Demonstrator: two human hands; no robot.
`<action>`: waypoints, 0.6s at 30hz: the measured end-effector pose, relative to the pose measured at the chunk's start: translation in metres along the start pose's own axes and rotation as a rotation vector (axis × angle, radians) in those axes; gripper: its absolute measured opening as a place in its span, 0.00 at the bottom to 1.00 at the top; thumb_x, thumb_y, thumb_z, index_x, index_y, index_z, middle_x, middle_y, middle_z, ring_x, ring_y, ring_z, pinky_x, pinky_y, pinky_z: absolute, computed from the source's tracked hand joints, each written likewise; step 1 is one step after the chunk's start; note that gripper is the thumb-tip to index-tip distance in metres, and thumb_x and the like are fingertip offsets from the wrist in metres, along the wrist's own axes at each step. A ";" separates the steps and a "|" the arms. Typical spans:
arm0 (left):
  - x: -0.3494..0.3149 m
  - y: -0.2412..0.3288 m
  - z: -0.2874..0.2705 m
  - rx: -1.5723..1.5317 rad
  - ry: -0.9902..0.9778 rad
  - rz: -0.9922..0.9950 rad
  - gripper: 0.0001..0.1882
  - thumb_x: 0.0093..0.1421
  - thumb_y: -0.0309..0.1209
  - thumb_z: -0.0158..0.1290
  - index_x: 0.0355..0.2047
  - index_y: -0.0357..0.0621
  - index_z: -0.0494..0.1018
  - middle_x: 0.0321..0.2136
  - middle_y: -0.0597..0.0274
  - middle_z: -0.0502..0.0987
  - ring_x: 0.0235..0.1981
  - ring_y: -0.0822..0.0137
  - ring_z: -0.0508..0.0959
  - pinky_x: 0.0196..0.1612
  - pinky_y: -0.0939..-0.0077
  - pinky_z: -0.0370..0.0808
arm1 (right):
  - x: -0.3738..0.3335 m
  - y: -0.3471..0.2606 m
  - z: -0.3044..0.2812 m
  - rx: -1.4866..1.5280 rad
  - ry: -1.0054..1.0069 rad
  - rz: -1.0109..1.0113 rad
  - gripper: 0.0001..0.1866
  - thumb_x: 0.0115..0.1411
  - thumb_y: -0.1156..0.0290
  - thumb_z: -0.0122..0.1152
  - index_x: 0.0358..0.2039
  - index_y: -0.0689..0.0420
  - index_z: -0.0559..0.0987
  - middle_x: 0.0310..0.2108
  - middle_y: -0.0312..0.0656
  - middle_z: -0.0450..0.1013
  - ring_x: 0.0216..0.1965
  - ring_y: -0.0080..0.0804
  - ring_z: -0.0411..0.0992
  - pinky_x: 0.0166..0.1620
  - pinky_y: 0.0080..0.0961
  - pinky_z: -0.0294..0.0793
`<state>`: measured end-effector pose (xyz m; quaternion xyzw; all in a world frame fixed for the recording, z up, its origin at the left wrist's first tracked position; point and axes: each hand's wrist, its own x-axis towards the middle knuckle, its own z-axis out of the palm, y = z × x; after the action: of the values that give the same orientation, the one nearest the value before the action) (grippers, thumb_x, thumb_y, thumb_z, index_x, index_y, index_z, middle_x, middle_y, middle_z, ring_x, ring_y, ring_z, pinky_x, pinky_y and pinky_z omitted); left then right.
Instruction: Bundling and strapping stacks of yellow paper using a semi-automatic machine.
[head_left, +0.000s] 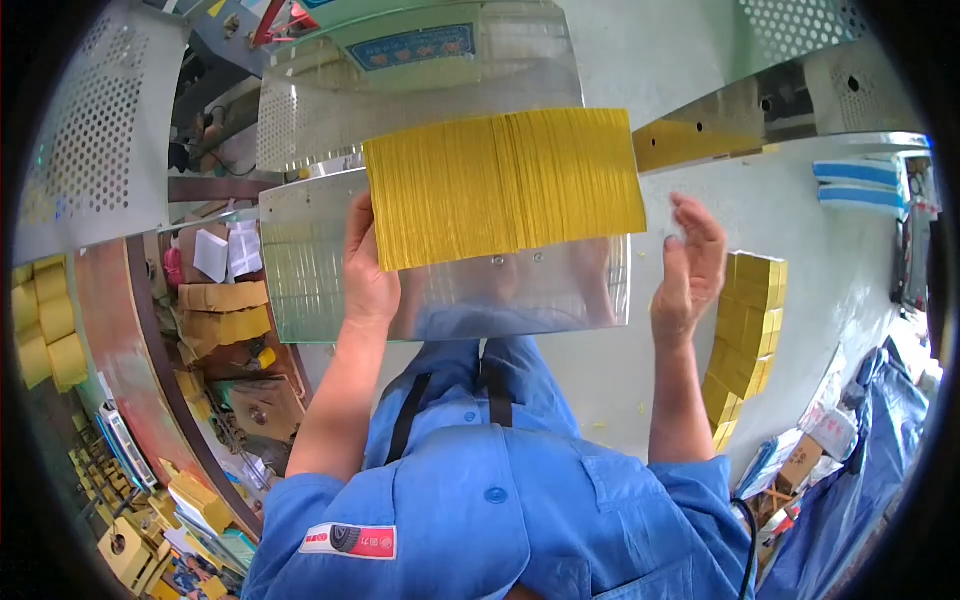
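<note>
A long row of thin yellow paper sheets (450,195), packed on edge into one block, rests over the shiny metal surface in front of me. My left hand (370,270) holds the block at its left end, with part of the fingers hidden along that side. Off the right end, a short gap away, my right hand (692,265) is raised with its fingers apart and curved, and nothing shows in it.
Below the block is a polished metal plate (330,310). A perforated metal panel (100,130) stands at left, and a metal beam (800,100) at right. Yellow bundles (745,330) are piled on the floor at right. A blue tarp (860,480) lies beyond.
</note>
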<state>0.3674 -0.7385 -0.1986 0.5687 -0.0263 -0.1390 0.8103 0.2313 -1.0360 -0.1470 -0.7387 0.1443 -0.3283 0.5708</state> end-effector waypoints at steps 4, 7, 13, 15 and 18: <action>-0.003 -0.009 -0.010 -0.021 -0.046 -0.013 0.22 0.67 0.27 0.48 0.61 0.45 0.64 0.56 0.64 0.71 0.57 0.67 0.70 0.60 0.70 0.66 | -0.016 0.031 0.014 0.195 -0.109 0.307 0.22 0.61 0.77 0.55 0.56 0.63 0.68 0.56 0.44 0.67 0.58 0.31 0.64 0.62 0.30 0.60; -0.005 -0.013 -0.001 0.001 -0.012 0.017 0.23 0.66 0.28 0.49 0.61 0.47 0.63 0.55 0.65 0.71 0.56 0.67 0.70 0.61 0.70 0.65 | -0.022 0.040 0.026 0.117 -0.221 0.400 0.24 0.62 0.73 0.59 0.58 0.65 0.68 0.56 0.43 0.67 0.58 0.30 0.64 0.62 0.28 0.60; -0.007 0.002 0.018 -0.046 0.137 -0.063 0.19 0.70 0.34 0.42 0.58 0.41 0.66 0.50 0.66 0.73 0.51 0.74 0.70 0.55 0.79 0.65 | -0.016 0.035 0.039 0.171 -0.167 0.319 0.22 0.61 0.72 0.62 0.54 0.64 0.73 0.51 0.41 0.71 0.52 0.30 0.68 0.55 0.27 0.66; -0.012 0.027 0.009 0.025 0.107 -0.067 0.20 0.70 0.36 0.39 0.58 0.41 0.66 0.50 0.65 0.73 0.51 0.74 0.71 0.55 0.78 0.65 | 0.003 0.002 0.042 -0.137 -0.287 0.088 0.17 0.60 0.72 0.61 0.50 0.62 0.76 0.44 0.43 0.74 0.43 0.32 0.71 0.46 0.27 0.70; -0.017 0.063 -0.011 0.182 -0.003 -0.057 0.26 0.72 0.46 0.34 0.58 0.41 0.67 0.50 0.63 0.73 0.50 0.72 0.71 0.53 0.77 0.66 | 0.017 -0.049 0.056 -0.293 -0.300 0.220 0.14 0.61 0.71 0.58 0.46 0.62 0.77 0.36 0.44 0.74 0.34 0.33 0.71 0.38 0.28 0.70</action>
<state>0.3652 -0.7044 -0.1416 0.6404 -0.0239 -0.1601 0.7508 0.2721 -0.9890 -0.1032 -0.8338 0.1837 -0.1262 0.5050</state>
